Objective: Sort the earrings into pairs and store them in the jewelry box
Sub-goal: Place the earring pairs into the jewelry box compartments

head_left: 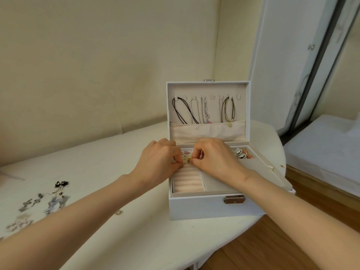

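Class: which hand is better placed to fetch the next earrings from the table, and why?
Probably left: the loose earrings lie left of the jewelry box, on the side of the left hand; the right hand would have to cross over.

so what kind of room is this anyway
Most likely a bedroom at home: a white-sheeted mattress lies low at the right, an open jewelry box with hung necklaces stands on a white table, and loose earrings lie on it at the left.
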`<state>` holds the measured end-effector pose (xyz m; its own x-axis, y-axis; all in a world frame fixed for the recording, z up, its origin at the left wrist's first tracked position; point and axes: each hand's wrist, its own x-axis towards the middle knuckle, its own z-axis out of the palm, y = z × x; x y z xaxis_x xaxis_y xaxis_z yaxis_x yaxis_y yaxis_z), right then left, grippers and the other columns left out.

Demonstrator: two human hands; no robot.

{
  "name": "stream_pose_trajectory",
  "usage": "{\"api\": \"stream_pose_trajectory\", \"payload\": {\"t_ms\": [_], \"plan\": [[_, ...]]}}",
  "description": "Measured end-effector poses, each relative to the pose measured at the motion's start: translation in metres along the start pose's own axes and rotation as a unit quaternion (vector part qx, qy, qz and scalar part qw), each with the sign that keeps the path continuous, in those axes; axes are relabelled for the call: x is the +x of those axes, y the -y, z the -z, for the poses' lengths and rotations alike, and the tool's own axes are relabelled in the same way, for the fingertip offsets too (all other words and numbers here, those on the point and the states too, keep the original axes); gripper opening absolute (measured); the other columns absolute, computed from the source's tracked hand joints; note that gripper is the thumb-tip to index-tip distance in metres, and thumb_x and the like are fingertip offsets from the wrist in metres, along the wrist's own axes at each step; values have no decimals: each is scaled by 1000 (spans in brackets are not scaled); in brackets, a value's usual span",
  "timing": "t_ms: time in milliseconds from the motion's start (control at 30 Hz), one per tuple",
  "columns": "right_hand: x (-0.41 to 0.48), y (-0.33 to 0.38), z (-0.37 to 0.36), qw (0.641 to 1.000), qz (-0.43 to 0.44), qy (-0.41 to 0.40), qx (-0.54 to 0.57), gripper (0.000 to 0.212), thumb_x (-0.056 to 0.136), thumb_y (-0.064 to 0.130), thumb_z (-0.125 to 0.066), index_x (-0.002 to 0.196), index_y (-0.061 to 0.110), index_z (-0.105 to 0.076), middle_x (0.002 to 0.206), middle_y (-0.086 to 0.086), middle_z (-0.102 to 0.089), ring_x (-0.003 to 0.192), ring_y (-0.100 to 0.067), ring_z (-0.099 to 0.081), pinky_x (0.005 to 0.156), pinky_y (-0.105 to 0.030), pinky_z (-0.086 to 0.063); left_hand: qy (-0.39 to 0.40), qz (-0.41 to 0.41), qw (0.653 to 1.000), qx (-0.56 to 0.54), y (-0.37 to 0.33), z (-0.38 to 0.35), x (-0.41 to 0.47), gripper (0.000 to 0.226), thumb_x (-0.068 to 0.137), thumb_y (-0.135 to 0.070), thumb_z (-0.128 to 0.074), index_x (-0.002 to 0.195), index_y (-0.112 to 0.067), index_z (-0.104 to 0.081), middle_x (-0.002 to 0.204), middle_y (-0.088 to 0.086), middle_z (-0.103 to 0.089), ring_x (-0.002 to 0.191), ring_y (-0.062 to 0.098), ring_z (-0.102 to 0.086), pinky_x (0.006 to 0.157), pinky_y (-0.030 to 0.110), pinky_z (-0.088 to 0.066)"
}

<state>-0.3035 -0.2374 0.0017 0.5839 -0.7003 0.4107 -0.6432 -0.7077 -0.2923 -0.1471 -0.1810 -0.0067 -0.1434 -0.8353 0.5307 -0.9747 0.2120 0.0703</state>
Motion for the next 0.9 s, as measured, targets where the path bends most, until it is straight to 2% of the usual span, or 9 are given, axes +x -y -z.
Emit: {"api": "stream_pose_trajectory", "payload": {"t_ms": [67, 167, 300, 400, 567, 633, 733, 800, 900], "plan": [[-3, 1, 1, 1000, 15, 3, -25, 14, 81, 18, -64, 69, 22, -59, 80, 12, -54, 82, -13, -57, 65, -27, -41, 12, -1, 1000, 6, 0, 1, 0, 8, 84, -26, -64, 83, -19, -69, 88, -3, -63, 89, 20, -54, 69, 24, -29], [-7, 4, 2, 996, 46, 2, -71, 9, 84, 14, -56, 76, 19, -58, 92, 4, -58, 91, -19, -56, 67, -29, -39, 34, -12, 999, 18, -2, 4, 0, 14, 88, -28, -58, 92, -22, -70, 95, -4, -63, 94, 18, -53, 71, 24, -30], [-9, 13, 2, 987, 81, 3, -138, 15, 89, 13, -49, 96, 9, -61, 106, -7, -58, 103, -26, -52, 69, -28, -27, 52, -28, 998, 18, -1, 7, -3, 19, 91, -26, -53, 100, -26, -70, 99, -2, -61, 97, 19, -53, 73, 26, -32], [-9, 21, 1, 984, 88, 26, -150, 19, 93, 15, -46, 103, 8, -61, 111, -9, -57, 107, -26, -52, 73, -29, -32, 54, -33, 998, 15, 1, 8, -6, 21, 92, -25, -52, 103, -28, -69, 100, -2, -61, 97, 20, -53, 75, 28, -35], [2, 10, 7, 995, 28, 61, -70, 7, 83, 17, -66, 88, 16, -70, 99, -4, -66, 96, -24, -60, 79, -34, -49, 57, -17, 998, 11, 2, 12, -5, 20, 91, -26, -52, 106, -27, -64, 103, -8, -62, 98, 17, -52, 75, 26, -33], [7, 1, 13, 998, -1, 61, -4, 11, 76, 13, -73, 84, 20, -71, 89, 1, -67, 87, -18, -62, 79, -35, -51, 33, -7, 999, 4, 2, 14, -4, 17, 90, -25, -55, 104, -25, -65, 101, -7, -63, 96, 18, -52, 72, 24, -29], [10, -7, 17, 995, 3, 77, 56, 21, 72, 9, -77, 88, 23, -73, 82, 3, -66, 78, -12, -60, 78, -35, -52, 37, 5, 999, 24, -2, 15, -2, 18, 89, -32, -56, 104, -28, -66, 101, -8, -62, 96, 17, -48, 70, 23, -25], [10, -8, 15, 992, 22, 97, 74, 20, 72, 13, -78, 88, 25, -74, 84, 4, -66, 76, -10, -58, 76, -32, -50, 57, 9, 998, 37, -5, 14, 0, 20, 89, -36, -54, 103, -29, -67, 102, -6, -61, 97, 18, -47, 71, 24, -25], [9, -8, 8, 993, 36, 91, 67, 12, 74, 19, -76, 83, 27, -75, 75, 14, -60, 70, -1, -52, 70, -25, -43, 75, 17, 996, 49, -9, 12, 2, 20, 90, -35, -52, 100, -28, -68, 102, -2, -59, 99, 20, -46, 72, 24, -26]]}}
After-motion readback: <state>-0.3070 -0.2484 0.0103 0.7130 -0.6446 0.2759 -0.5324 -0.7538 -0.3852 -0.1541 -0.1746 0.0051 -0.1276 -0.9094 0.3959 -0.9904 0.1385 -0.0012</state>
